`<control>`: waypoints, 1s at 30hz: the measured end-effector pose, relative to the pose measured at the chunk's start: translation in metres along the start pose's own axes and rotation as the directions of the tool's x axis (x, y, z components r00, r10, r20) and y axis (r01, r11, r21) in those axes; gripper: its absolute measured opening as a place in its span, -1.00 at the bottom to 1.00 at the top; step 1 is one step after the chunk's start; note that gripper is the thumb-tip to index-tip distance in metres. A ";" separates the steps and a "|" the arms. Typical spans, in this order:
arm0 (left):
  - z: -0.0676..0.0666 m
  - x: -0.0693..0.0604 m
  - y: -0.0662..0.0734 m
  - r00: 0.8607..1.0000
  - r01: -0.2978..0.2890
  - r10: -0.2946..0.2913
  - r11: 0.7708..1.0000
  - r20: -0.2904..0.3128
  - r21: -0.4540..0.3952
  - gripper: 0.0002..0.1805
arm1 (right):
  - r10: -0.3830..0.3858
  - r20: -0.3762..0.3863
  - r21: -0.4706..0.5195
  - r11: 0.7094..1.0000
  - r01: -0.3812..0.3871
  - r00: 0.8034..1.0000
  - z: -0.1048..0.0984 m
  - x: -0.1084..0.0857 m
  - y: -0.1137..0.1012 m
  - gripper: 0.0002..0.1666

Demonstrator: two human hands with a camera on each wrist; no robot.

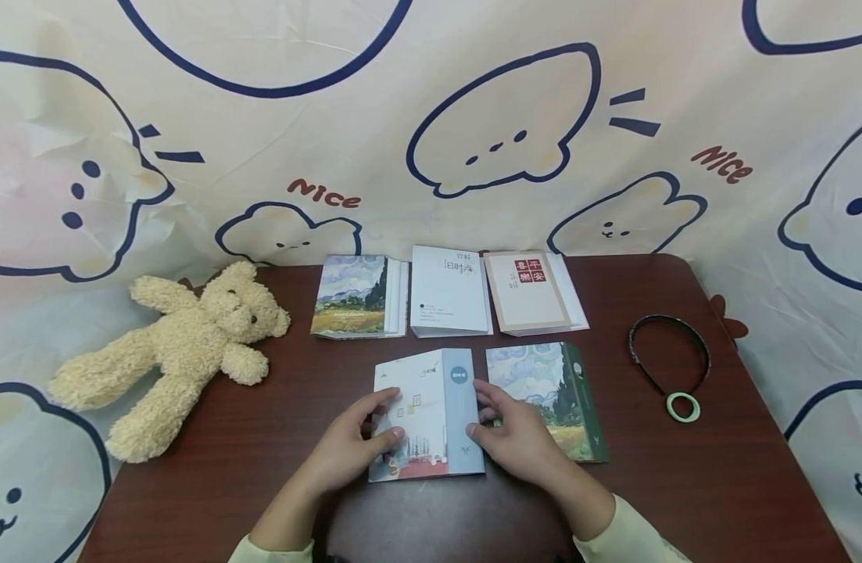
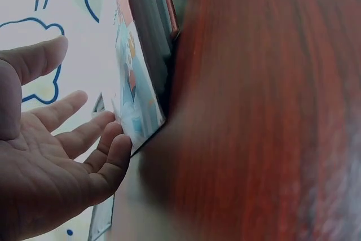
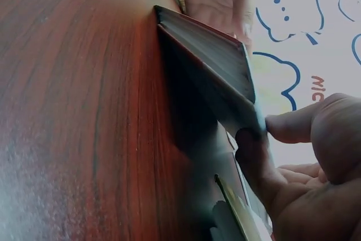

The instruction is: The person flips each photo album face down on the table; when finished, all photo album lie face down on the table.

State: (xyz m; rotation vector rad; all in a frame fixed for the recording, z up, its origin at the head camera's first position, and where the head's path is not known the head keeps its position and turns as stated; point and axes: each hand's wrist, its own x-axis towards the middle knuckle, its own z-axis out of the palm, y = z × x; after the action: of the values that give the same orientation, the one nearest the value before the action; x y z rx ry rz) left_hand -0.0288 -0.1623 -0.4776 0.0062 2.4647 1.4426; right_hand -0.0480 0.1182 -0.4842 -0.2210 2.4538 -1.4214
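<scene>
At the left, the teddy bear [image 1: 191,340] is lying on its back, partly over the edge of the table [image 1: 719,469]. Right of it, in the far row, a painted-landscape book [image 1: 349,297] is leaning back. Nearer, the left hand [image 1: 353,438] is keeping its fingers loosely extended, fingertips touching the left side of the pale blue-spined book [image 1: 431,422] rather than closing round it. That book is tilting above the near middle of the table; whether an edge is resting there, I cannot tell. Behind it a white book [image 1: 445,285] is standing. The right hand [image 1: 520,438] is pinching the blue spine between thumb and fingers. Beyond, a red-stamped book [image 1: 532,301] is standing at the far row's right end; nearer, a green-spined book [image 1: 557,391] is lying beside the hand. Farthest right, a black cord with a green ring [image 1: 670,407] is lying.

The step in hand appears to be steadying the held book; moving it would be calling for a firmer left grip.
</scene>
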 end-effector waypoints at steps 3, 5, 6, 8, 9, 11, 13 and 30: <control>-0.002 0.000 -0.002 1.000 0.001 -0.001 1.000 0.000 0.009 -0.38 | -0.027 0.007 -0.060 0.998 0.027 1.000 0.002 0.001 -0.001 -0.22; -0.004 0.000 -0.003 1.000 -0.001 0.001 1.000 -0.002 0.014 -0.38 | -0.046 0.012 -0.095 0.994 0.046 0.999 0.003 0.002 -0.002 -0.21; -0.005 0.000 -0.003 1.000 -0.001 0.001 1.000 -0.002 0.014 -0.38 | -0.053 0.015 -0.111 0.992 0.055 0.998 0.004 0.002 -0.002 -0.20; -0.006 0.000 -0.004 1.000 -0.001 0.001 1.000 -0.004 0.020 -0.38 | -0.059 0.018 -0.144 0.988 0.061 0.998 0.005 0.004 -0.002 -0.20; -0.007 0.000 -0.004 1.000 -0.001 0.002 1.000 -0.006 0.022 -0.37 | -0.058 0.019 -0.156 0.986 0.060 0.998 0.006 0.005 -0.002 -0.20; -0.009 0.000 -0.004 1.000 0.002 -0.001 1.000 -0.009 0.025 -0.37 | -0.049 0.020 -0.184 0.982 0.051 0.999 0.007 0.007 -0.002 -0.21; -0.010 -0.001 -0.004 1.000 0.005 -0.005 0.999 -0.014 0.034 -0.37 | -0.040 0.017 -0.214 0.976 0.042 0.999 0.009 0.008 -0.002 -0.22; -0.012 -0.002 -0.005 0.999 0.014 -0.012 0.999 -0.032 0.035 -0.38 | -0.023 -0.010 -0.306 0.952 0.019 1.000 0.013 0.014 -0.005 -0.22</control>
State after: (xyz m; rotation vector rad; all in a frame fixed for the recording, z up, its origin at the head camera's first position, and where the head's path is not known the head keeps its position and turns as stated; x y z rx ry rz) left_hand -0.0293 -0.1757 -0.4757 -0.0255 2.5105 1.4042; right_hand -0.0571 0.1010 -0.4885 -0.3048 2.6823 -1.0444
